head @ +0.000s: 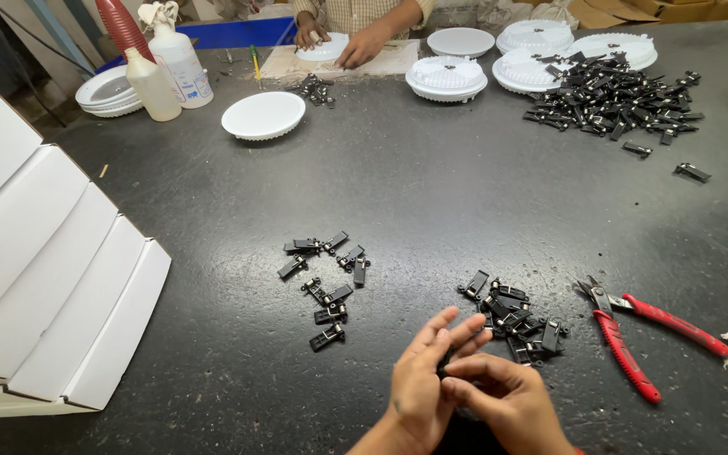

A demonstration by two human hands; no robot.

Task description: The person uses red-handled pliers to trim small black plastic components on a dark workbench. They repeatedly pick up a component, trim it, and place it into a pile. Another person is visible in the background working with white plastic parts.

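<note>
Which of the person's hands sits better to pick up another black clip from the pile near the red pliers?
Probably the right hand: the clip pile lies just beyond its fingers, near the pliers. The left hand sits farther left, closer to the scattered clips.

1. A dark, speckled worktable fills nearly the whole view; its surface is scuffed and gives a dull sheen under even light from above.
2. Well left of the fingers, a fan of flat white cardboard sheets overlaps the table's edge.
3. Far beyond the fingers, at the table's far left corner, a blue tray lies behind two white plastic bottles; a red cone stands beside them.
4. At the far right corner, brown cardboard boxes sit behind the table; no wall, floor or window can be made out clearly.
</note>
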